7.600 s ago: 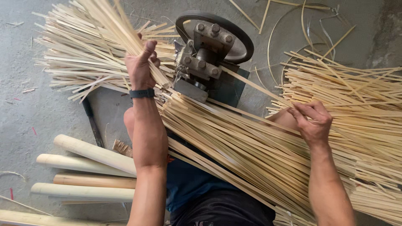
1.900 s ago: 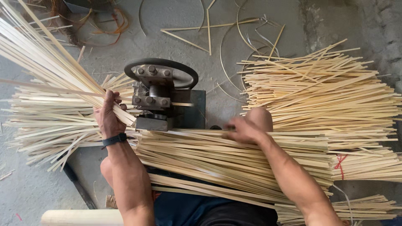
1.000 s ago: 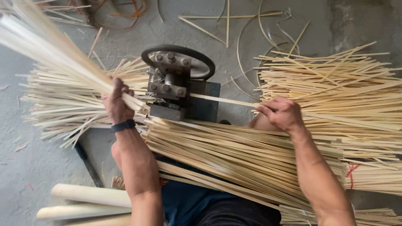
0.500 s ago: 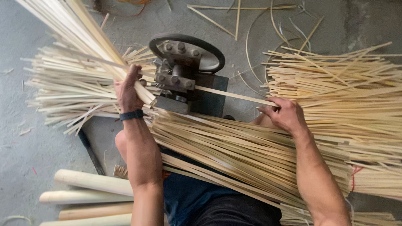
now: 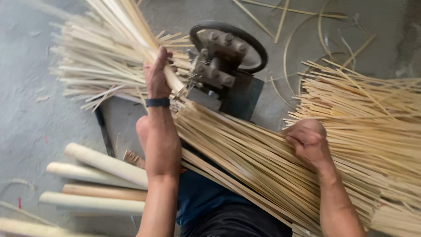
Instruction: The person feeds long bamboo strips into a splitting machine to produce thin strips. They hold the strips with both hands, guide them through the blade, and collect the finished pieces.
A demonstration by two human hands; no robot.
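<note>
Bundle of pale bamboo strips (image 5: 131,39) gripped in left hand (image 5: 156,75), at ten o'clock of frame centre; strips fanning up and away toward eleven o'clock, lower ends pointing toward two o'clock of the hand into the small metal machine (image 5: 219,70). Left fingers wrapped round the bundle from the far side, thumb raised along the near side; strips passing through the closed fist, close beside the machine's feed side; contact with the block not discernible. Dark band (image 5: 158,102) on the left wrist. Machine seated at twelve o'clock of centre, dark wheel (image 5: 254,48) behind a bolted block, on a dark base plate (image 5: 243,96). Second mass of strips (image 5: 245,162) laid across the lap, running from the machine toward five o'clock. Right hand (image 5: 309,142) at three o'clock, resting on that mass, fingers curled together and pressed down onto the strips; whether a single strip is pinched, not discernible. Large heap of cut strips (image 5: 377,114) at three o'clock beyond the right hand, touching the lap mass. Flat heap of strips (image 5: 87,74) at nine to ten o'clock on the grey floor (image 5: 26,123), beneath the left hand. Thick pale round poles (image 5: 101,175) at seven to eight o'clock, lying side by side. Loose curled slivers (image 5: 320,30) on the floor at one o'clock. Blue garment (image 5: 201,197) at six o'clock.
</note>
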